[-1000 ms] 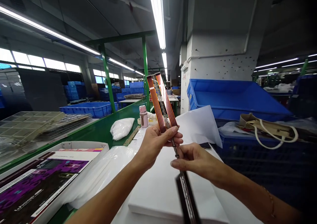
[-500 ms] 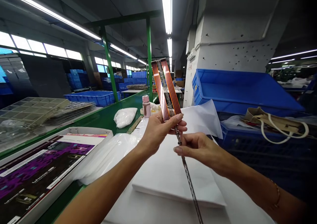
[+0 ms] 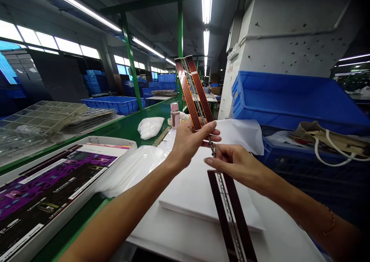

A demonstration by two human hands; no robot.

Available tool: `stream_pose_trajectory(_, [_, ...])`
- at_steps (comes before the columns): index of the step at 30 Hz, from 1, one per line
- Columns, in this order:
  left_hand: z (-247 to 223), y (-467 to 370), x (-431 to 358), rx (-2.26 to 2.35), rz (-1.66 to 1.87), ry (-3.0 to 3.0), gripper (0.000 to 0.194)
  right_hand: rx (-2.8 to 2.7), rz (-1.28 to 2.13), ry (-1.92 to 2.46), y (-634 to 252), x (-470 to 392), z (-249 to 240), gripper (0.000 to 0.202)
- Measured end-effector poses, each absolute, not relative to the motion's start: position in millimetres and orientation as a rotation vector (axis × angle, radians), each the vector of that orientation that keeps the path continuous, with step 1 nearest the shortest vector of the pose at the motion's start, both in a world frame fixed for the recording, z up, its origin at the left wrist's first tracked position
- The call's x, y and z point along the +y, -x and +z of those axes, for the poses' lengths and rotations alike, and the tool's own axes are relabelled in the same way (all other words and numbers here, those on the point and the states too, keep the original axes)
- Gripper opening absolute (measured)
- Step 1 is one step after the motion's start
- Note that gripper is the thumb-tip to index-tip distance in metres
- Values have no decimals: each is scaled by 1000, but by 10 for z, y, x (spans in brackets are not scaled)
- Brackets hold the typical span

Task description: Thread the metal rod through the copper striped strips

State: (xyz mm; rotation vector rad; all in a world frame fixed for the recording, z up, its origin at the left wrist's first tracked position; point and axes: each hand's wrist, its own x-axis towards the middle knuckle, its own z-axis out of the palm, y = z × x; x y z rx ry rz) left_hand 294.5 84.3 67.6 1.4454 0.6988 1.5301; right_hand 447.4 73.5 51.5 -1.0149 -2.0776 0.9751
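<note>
Factory hall, white worktop (image 3: pixel 179 231); both hands (image 3: pixel 189 140) (image 3: pixel 235 163) pinching long strip (image 3: pixel 195 94).

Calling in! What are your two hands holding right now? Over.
Left hand grips orange strip, raised. Right hand pinches its middle, dark end hanging over white paper stack. Nothing blocking.

The left hand (image 3: pixel 189 140) pinches the lower end of an orange strip (image 3: pixel 194 94) that stands tilted upward. The right hand (image 3: pixel 234 163) grips a dark strip (image 3: pixel 231 212) hanging below, above a white paper stack (image 3: pixel 190 192) on the tabletop (image 3: pixel 173 239).
</note>
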Motion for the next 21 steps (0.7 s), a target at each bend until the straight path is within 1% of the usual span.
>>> stream_pose_trajectory(5, [718, -2931, 812, 655, 1515, -1453, 30, -2081, 1277, 850, -4511, 707, 639, 35])
stream_pose_trajectory(8, [724, -2926, 796, 661, 1494, -1462, 30, -2096, 1337, 849, -4525, 720, 646, 36])
stream_pose_trajectory(13, [716, -2922, 807, 700, 1502, -1476, 29, -1996, 1242, 888, -4493, 770, 544, 48])
stream_pose_trajectory(15, [706, -2920, 824, 715, 1517, -1476, 30, -2006, 1192, 916, -4464, 776, 523, 49])
stream_pose_trajectory(19, [683, -2908, 856, 719, 1562, -1480, 32, -2023, 982, 1017, -4423, 775, 536, 49])
stream_pose_trajectory(21, [679, -2898, 864, 712, 1575, -1479, 31, -2045, 944, 1037, -4430, 779, 557, 48])
